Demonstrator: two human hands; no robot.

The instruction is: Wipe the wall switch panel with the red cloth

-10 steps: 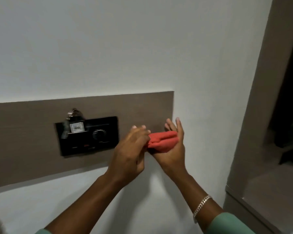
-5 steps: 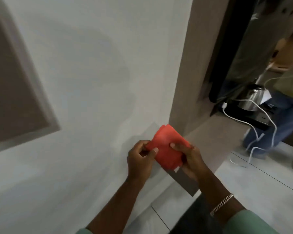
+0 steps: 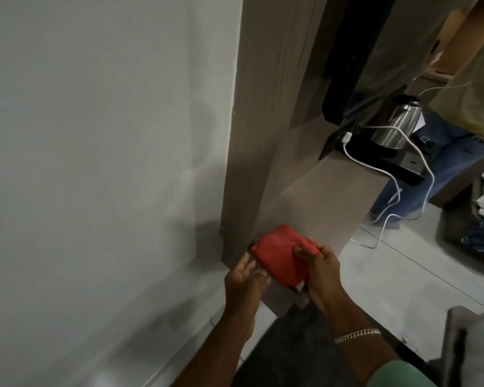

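The folded red cloth [image 3: 280,254] is low in the view, over the near end of a grey-brown counter [image 3: 324,196]. My right hand [image 3: 320,270] pinches the cloth's right edge between thumb and fingers. My left hand [image 3: 245,277] is at the cloth's left edge, fingers spread and touching its underside. The wall switch panel is out of view; only plain white wall [image 3: 101,152] shows to the left.
A steel kettle [image 3: 397,122] stands on a black tray at the counter's far end, with a white charger and cable [image 3: 386,174] trailing to the tiled floor. A tall wood-grain panel [image 3: 263,107] rises beside the wall. Another person in jeans [image 3: 456,152] stands at the right.
My view has swung right and down, away from the switch panel to the counter. Both hands came down with the cloth, and my left hand's fingers have loosened from it.
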